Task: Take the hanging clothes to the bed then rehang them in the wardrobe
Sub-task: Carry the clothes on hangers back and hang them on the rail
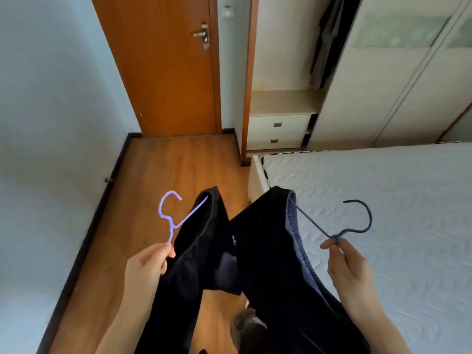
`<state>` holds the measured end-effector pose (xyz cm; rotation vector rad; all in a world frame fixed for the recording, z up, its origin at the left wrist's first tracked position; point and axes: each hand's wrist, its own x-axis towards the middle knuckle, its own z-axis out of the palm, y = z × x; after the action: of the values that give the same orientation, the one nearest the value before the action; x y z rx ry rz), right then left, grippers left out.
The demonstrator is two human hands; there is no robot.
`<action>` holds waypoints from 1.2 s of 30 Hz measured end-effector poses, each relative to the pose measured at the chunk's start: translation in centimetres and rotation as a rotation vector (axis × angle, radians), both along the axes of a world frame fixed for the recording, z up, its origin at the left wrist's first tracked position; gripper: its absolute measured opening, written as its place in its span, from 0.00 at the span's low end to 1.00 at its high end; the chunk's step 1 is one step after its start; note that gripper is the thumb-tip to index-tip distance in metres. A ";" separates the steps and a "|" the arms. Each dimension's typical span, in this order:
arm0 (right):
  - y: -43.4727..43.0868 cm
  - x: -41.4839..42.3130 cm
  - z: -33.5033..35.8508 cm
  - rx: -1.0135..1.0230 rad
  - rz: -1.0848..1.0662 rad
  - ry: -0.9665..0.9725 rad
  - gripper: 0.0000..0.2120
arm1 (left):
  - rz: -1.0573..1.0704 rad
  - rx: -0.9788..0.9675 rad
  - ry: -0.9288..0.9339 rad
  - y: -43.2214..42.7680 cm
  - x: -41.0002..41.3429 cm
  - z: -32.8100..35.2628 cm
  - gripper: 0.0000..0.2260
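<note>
My left hand (146,268) pinches the neck of a light purple hanger (170,215) that carries a black garment (194,254). My right hand (347,269) pinches the neck of a dark blue hanger (356,223), from which dark trousers with a blue waistband (275,251) hang. Both garments dangle in front of me, over the wooden floor at the bed's corner. The bed (383,200), with a white quilted mattress, lies to the right. The wardrobe (283,72) stands open at the back, with dark clothes (324,44) hanging inside.
A closed wooden door (166,72) is at the back left, beside a pale blue wall (51,123). White drawers (278,131) sit low in the wardrobe. A sliding wardrobe door (396,72) covers the right part. Wooden floor (158,175) runs between wall and bed.
</note>
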<state>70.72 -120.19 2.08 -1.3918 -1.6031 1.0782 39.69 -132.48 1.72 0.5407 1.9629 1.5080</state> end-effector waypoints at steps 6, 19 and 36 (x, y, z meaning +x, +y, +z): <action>13.6 -11.4 -1.8 -0.035 0.198 0.037 0.12 | 0.170 -0.027 -0.066 5.5 -7.7 -3.2 0.14; 39.8 -28.8 -1.8 -0.190 0.292 0.123 0.12 | 0.287 -0.063 0.043 27.6 -22.6 -0.9 0.13; 67.5 -42.4 -2.7 -0.172 -0.237 0.124 0.14 | -0.299 -0.052 0.061 71.1 -44.3 -0.3 0.12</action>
<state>28.35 -52.67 -0.61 -1.5509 -1.2464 1.1550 -4.64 -61.34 1.46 0.8256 1.8630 1.2637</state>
